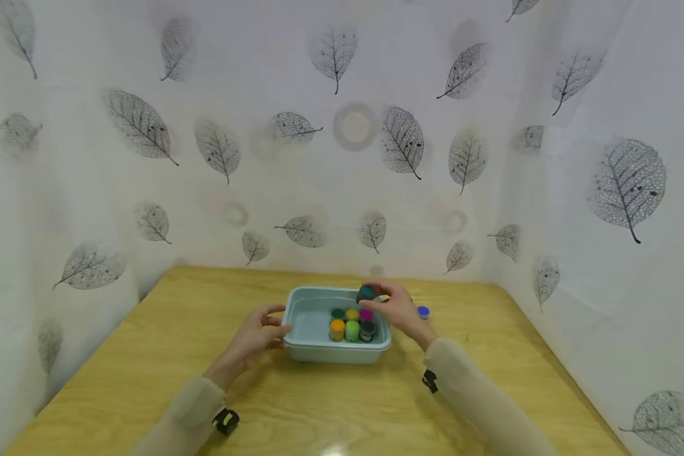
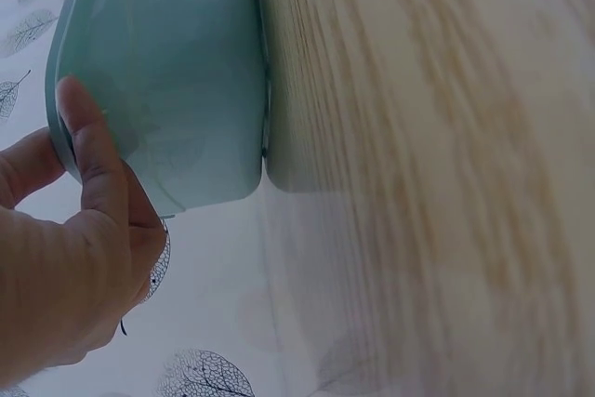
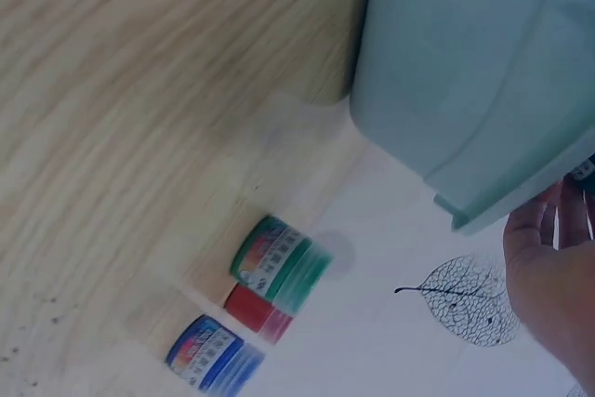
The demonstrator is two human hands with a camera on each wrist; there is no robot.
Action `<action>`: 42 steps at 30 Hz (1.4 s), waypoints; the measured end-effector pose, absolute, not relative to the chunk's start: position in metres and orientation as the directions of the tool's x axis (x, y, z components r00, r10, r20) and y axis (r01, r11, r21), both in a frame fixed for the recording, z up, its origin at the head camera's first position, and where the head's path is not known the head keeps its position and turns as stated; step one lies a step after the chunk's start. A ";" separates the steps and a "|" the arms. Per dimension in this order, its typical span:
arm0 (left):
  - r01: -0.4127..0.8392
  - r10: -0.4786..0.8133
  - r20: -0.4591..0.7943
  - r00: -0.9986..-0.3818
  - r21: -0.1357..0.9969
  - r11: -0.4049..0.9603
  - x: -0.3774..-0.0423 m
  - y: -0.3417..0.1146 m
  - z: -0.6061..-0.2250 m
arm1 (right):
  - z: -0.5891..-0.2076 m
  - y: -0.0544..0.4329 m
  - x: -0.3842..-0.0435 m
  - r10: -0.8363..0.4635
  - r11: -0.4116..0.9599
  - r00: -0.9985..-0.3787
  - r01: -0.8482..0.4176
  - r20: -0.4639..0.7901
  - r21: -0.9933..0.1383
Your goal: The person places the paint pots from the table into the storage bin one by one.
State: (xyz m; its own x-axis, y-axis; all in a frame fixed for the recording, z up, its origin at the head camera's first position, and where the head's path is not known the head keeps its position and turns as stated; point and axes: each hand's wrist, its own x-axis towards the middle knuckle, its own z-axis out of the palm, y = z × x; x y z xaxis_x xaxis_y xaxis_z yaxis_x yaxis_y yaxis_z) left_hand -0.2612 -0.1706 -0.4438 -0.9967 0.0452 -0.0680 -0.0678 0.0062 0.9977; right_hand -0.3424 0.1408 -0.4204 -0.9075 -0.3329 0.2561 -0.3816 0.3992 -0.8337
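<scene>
A pale blue-green plastic basin stands on the wooden table. My left hand pinches its left rim between thumb and fingers, seen closer as the hand at the basin's edge. Over the back right part of the basin, my right hand holds a small dark teal paint jar between thumb and fingers. Below it, inside on the right, several paint jars sit in two rows, among them an orange jar, a light green jar, a black jar and a magenta-topped jar.
On the table right of the basin stand a green jar, a red jar and a blue jar. In the head view my right hand partly hides this group. A leaf-patterned curtain hangs around the table.
</scene>
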 end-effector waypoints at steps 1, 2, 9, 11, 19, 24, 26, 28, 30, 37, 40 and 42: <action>-0.071 0.041 -0.071 -0.997 0.997 0.005 -0.261 -0.170 -0.445 | -0.420 0.139 -0.342 -0.358 0.402 -0.900 -0.389 0.249 -0.829; -0.069 0.043 -0.069 -0.997 0.998 0.008 -0.261 -0.169 -0.446 | -0.419 0.138 -0.342 -0.380 0.408 -0.893 -0.397 0.243 -0.822; -0.072 0.030 -0.072 -0.997 0.997 0.008 -0.263 -0.166 -0.446 | -0.417 0.129 -0.344 -0.469 0.425 -0.858 -0.429 0.211 -0.797; -0.067 0.038 -0.067 -0.997 0.998 0.013 -0.262 -0.167 -0.446 | -0.418 0.127 -0.345 -0.487 0.423 -0.852 -0.425 0.195 -0.800; -0.066 0.041 -0.068 -0.997 0.997 0.035 -0.261 -0.169 -0.445 | -0.419 0.121 -0.346 -0.503 0.432 -0.849 -0.412 0.165 -0.802; -0.069 0.040 -0.071 -0.997 0.997 0.043 -0.261 -0.169 -0.447 | -0.420 0.116 -0.347 -0.476 0.443 -0.869 -0.373 0.139 -0.815; -0.071 0.038 -0.073 -0.997 0.997 0.041 -0.261 -0.169 -0.447 | -0.419 0.113 -0.348 -0.470 0.448 -0.873 -0.364 0.131 -0.816; -0.072 0.037 -0.074 -0.997 0.997 0.040 -0.261 -0.169 -0.447 | -0.418 0.109 -0.349 -0.469 0.450 -0.875 -0.355 0.122 -0.819; -0.078 0.033 -0.079 -0.996 0.996 0.035 -0.261 -0.169 -0.447 | -0.416 0.106 -0.349 -0.476 0.440 -0.871 -0.354 0.120 -0.825; -0.070 0.033 -0.071 -0.997 0.997 0.037 -0.261 -0.170 -0.447 | -0.417 0.097 -0.351 -0.530 0.452 -0.839 -0.400 0.120 -0.798; -0.067 0.032 -0.068 -0.997 0.997 0.041 -0.261 -0.170 -0.447 | -0.416 0.093 -0.350 -0.522 0.473 -0.847 -0.383 0.097 -0.794; -0.070 0.028 -0.071 -0.997 0.997 0.041 -0.261 -0.170 -0.447 | -0.416 0.091 -0.350 -0.515 0.481 -0.852 -0.376 0.091 -0.792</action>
